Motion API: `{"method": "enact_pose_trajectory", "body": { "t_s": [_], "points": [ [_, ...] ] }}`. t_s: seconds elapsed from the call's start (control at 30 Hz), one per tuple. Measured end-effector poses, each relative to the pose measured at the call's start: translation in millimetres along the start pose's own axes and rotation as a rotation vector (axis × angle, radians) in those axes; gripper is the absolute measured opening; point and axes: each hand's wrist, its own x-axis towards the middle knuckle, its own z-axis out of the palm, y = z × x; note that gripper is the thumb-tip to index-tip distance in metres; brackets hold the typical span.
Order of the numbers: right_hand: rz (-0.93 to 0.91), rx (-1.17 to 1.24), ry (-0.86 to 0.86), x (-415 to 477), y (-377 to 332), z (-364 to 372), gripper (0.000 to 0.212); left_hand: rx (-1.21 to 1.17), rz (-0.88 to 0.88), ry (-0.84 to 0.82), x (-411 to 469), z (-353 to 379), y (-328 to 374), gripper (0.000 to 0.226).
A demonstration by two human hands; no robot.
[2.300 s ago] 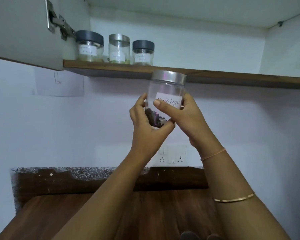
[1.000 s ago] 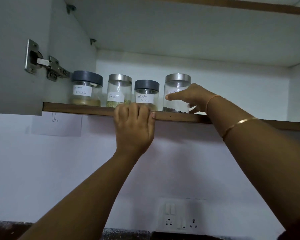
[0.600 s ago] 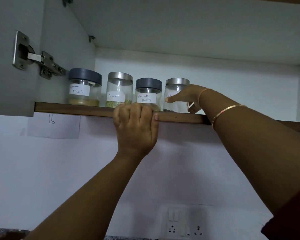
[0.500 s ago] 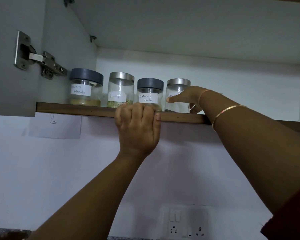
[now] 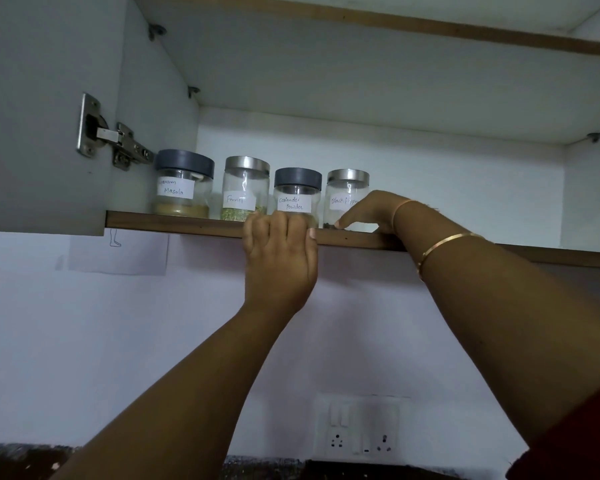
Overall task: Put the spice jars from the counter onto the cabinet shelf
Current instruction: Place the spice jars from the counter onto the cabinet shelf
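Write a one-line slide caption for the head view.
Four labelled jars stand on the cabinet shelf; right hand rests at the Black Pepper jar, left hand grips its edge.

On the shelf point(image 5: 187, 225) the Coriander jar point(image 5: 297, 190) is standing behind my left fingers point(image 5: 278, 226), Fennel jar point(image 5: 245, 188) and Masala jar point(image 5: 182, 188) leftward, Black Pepper jar point(image 5: 343, 188) behind my right fingers point(image 5: 352, 221).

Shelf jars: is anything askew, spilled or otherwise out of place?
Nothing stands out. All four jars stand upright in a row on the shelf, lids on, labels facing out; the right hand partly covers the Black Pepper label.
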Motion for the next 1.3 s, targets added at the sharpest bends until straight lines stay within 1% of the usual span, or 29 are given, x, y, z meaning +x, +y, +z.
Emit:
{"method": "enact_pose_trajectory", "body": {
  "t_s": [0.13, 0.2, 0.23, 0.3, 0.43, 0.5, 0.6, 0.63, 0.67, 0.73, 0.77, 0.83, 0.93, 1.0, 1.1, 1.17, 1.23, 1.3],
  "points": [
    [-0.026, 0.012, 0.087, -23, -1, 0, 0.040, 0.033, 0.013, -0.124, -2, -12, 2, 0.029],
    [-0.041, 0.015, 0.131, -35, 0, 1, 0.017, 0.040, 0.035, -0.207, -2, -19, 2, 0.035],
    [-0.047, 0.012, 0.155, -40, 1, 2, 0.013, 0.036, 0.044, -0.240, -2, -23, 2, 0.038],
    [-0.055, -0.024, 0.195, -49, 3, 5, 0.023, 0.025, 0.057, -0.281, -1, -29, 2, 0.042],
    [-0.110, -0.106, 0.341, -74, 6, 19, 0.031, -0.004, 0.061, -0.368, -1, -40, 3, 0.051],
    [-0.147, -0.153, 0.408, -87, 9, 31, 0.031, -0.022, 0.055, -0.410, -3, -48, 4, 0.056],
    [-0.215, -0.291, 0.434, -103, 16, 49, 0.023, -0.088, 0.011, -0.465, -10, -58, 8, 0.055],
    [-0.244, -0.322, 0.442, -108, 19, 55, 0.027, -0.112, -0.004, -0.479, -15, -61, 10, 0.058],
    [-0.266, -0.326, 0.453, -114, 23, 62, 0.037, -0.133, -0.017, -0.491, -21, -64, 11, 0.062],
    [-0.290, -0.285, 0.492, -128, 28, 76, 0.053, -0.177, -0.037, -0.531, -37, -72, 15, 0.066],
    [-0.291, -0.273, 0.510, -135, 31, 83, 0.056, -0.201, -0.044, -0.548, -45, -76, 16, 0.063],
    [-0.263, -0.303, 0.522, -150, 38, 101, 0.055, -0.245, -0.061, -0.586, -65, -86, 18, 0.055],
    [-0.210, -0.336, 0.513, -176, 58, 130, 0.049, -0.252, -0.078, -0.669, -105, -99, 19, 0.052],
    [-0.156, -0.328, 0.461, -195, 76, 152, 0.048, -0.241, -0.075, -0.724, -139, -108, 17, 0.053],
    [-0.079, -0.298, 0.378, -226, 103, 187, 0.048, -0.235, -0.049, -0.832, -198, -127, 14, 0.059],
    [-0.037, -0.264, 0.326, -248, 118, 212, 0.047, -0.212, -0.031, -0.938, -239, -139, 11, 0.064],
    [0.002, -0.249, 0.252, -273, 133, 237, 0.047, -0.174, -0.004, -1.056, -274, -153, 8, 0.075],
    [0.046, -0.235, 0.173, -297, 149, 261, 0.047, -0.160, -0.003, -1.173, -306, -167, 5, 0.076]
  ]
}}
